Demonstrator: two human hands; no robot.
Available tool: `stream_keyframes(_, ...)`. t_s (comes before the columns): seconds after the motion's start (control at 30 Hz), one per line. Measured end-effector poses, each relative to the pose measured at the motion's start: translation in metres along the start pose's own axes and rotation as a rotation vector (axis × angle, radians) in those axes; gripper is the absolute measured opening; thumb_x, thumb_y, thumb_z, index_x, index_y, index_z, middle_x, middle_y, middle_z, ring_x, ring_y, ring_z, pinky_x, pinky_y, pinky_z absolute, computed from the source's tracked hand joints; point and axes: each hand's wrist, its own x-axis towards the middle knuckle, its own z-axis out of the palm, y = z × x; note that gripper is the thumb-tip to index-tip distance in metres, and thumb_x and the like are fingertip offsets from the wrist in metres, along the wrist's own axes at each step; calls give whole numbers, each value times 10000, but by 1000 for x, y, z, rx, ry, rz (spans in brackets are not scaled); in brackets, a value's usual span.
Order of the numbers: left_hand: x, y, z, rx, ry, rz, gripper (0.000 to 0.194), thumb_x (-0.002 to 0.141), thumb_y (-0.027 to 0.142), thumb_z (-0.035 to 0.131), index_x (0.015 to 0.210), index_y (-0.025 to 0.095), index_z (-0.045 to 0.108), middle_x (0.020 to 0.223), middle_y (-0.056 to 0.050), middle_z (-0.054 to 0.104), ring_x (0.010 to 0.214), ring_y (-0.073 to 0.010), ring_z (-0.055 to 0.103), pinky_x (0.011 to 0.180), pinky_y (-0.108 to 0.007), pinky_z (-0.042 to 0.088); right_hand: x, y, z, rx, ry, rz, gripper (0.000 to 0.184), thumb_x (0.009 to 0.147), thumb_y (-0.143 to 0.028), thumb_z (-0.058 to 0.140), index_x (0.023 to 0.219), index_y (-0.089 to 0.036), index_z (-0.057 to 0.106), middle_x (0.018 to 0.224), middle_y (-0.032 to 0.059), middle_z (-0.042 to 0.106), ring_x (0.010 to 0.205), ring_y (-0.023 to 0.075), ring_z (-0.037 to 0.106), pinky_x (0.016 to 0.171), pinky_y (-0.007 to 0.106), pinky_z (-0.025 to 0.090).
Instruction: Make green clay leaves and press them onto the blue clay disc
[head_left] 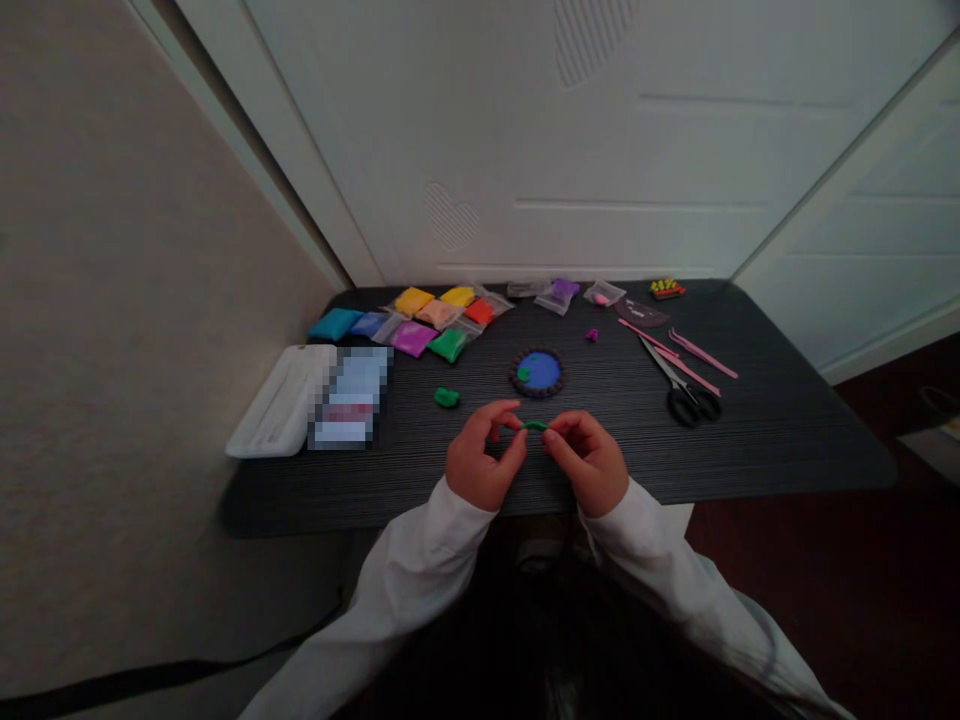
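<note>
Between my two hands runs a thin, slightly arched strip of green clay (535, 426). My left hand (486, 455) pinches its left end with thumb and finger, and my right hand (589, 460) pinches the other end. Just beyond the fingers lies a round blue clay disc (546, 372) with a brown beaded rim and green pieces on its left part. A loose lump of green clay (447, 398) sits on the black table (405, 480), up and left of my left hand. Farther back is a small magenta clay piece (592, 335).
Several bags of coloured clay (412, 338) lie at the back left. A white tray (281, 405) is at the left beside a blurred packet (351, 398). Black-handled scissors (694, 402), pink tools (705, 355) and a translucent scraper (643, 313) lie right. A white door stands behind.
</note>
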Motion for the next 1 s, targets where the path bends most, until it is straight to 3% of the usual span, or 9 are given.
stream_keyframes(0.3,1,0,0,-38,-30,-36,395,702,181,545,1083,205,445,819,-12,563,629,-99,464,658,-249,437,0,-1,0,15,-9,-4,128,716,-307,558,776,-199,522,675,-11,544,607,110,514,583,249,419)
stream_keyframes(0.7,-2,-2,1,-53,32,-52,303,694,181,567,988,205,496,772,-5,600,681,-118,529,679,-257,442,0,-1,-1,-2,-17,1,123,722,-301,555,794,-204,528,678,-11,548,615,112,511,586,250,406)
stream_keyframes(1.0,0,-3,2,-128,-45,-50,403,707,170,551,1092,206,440,893,-35,573,693,-113,510,715,-277,454,0,-1,0,-44,-29,-8,119,729,-306,545,781,-200,532,678,-11,552,614,113,510,593,252,407)
